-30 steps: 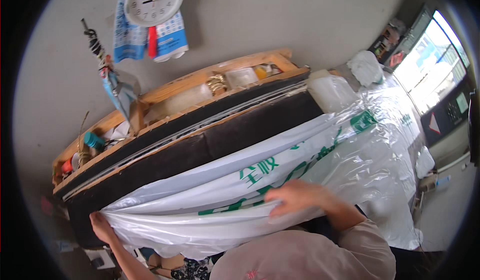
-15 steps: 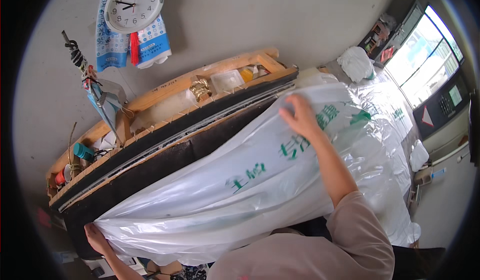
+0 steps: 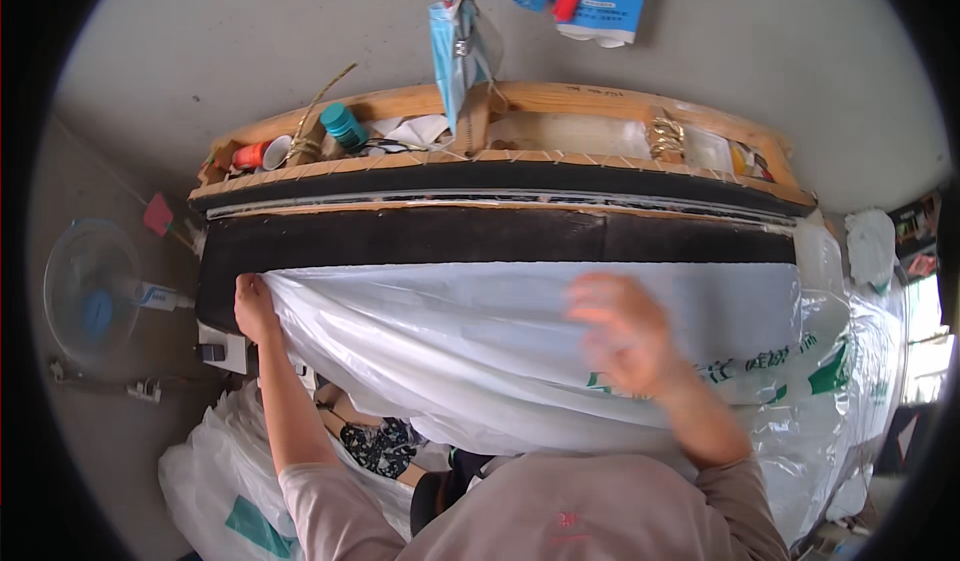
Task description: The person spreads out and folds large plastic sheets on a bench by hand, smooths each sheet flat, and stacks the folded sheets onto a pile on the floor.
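A large white translucent plastic sheet (image 3: 480,331) with green print is spread over a long dark work surface (image 3: 450,236). Its far edge runs nearly straight across that surface, and folds gather toward the left corner. My left hand (image 3: 257,308) pinches this corner near the surface's left end. Over the sheet, right of its middle, is my right hand (image 3: 625,333), smeared by motion; its fingers are too blurred to read. The sheet's near part drops toward my body.
Behind the surface stands a wooden rack (image 3: 540,96) holding a teal-capped bottle (image 3: 343,126), a red cup (image 3: 250,155) and a gold tie bundle (image 3: 665,138). A fan (image 3: 95,296) is at left, above a plastic heap (image 3: 220,461). More plastic (image 3: 870,361) lies at right.
The view has swung left, bringing the fan into sight. The sheet's far edge now lies straighter along the surface. My right hand has moved back from that edge, and my left still grips the corner.
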`<action>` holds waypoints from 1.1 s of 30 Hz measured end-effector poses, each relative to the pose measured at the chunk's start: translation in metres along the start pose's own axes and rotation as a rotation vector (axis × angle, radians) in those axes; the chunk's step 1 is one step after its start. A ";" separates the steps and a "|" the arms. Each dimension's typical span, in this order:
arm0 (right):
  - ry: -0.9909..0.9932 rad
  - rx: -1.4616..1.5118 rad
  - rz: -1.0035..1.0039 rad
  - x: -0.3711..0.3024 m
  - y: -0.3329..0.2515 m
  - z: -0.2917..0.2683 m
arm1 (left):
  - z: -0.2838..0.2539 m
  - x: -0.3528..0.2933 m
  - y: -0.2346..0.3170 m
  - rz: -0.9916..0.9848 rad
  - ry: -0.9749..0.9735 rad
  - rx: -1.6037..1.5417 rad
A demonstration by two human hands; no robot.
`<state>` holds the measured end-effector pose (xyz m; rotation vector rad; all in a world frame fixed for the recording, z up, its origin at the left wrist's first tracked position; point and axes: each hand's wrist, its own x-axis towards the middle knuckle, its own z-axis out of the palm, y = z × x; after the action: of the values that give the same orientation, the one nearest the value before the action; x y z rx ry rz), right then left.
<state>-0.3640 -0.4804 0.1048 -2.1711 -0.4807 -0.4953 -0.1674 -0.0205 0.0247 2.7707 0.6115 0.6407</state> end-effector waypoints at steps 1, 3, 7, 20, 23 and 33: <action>-0.091 -0.090 -0.104 0.012 -0.028 0.036 | 0.002 0.000 0.000 0.006 0.007 -0.010; -0.319 -0.355 -0.269 0.011 -0.032 0.088 | 0.002 -0.003 0.012 0.002 0.006 0.017; -0.498 0.834 0.269 0.021 -0.052 0.058 | 0.015 -0.004 0.008 0.050 0.048 -0.003; -0.220 -0.367 0.211 -0.098 -0.079 -0.103 | 0.022 0.005 -0.007 -0.071 -0.096 0.049; -0.820 -0.885 0.924 -0.209 -0.019 -0.130 | 0.020 0.014 -0.030 -0.023 -0.127 -0.020; 0.824 -0.957 0.909 -0.209 0.028 -0.402 | 0.058 0.037 -0.051 0.100 -0.109 0.003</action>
<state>-0.6008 -0.8528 0.2113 -2.4046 1.3764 -1.1192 -0.1282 0.0342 -0.0281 2.8308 0.4544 0.5041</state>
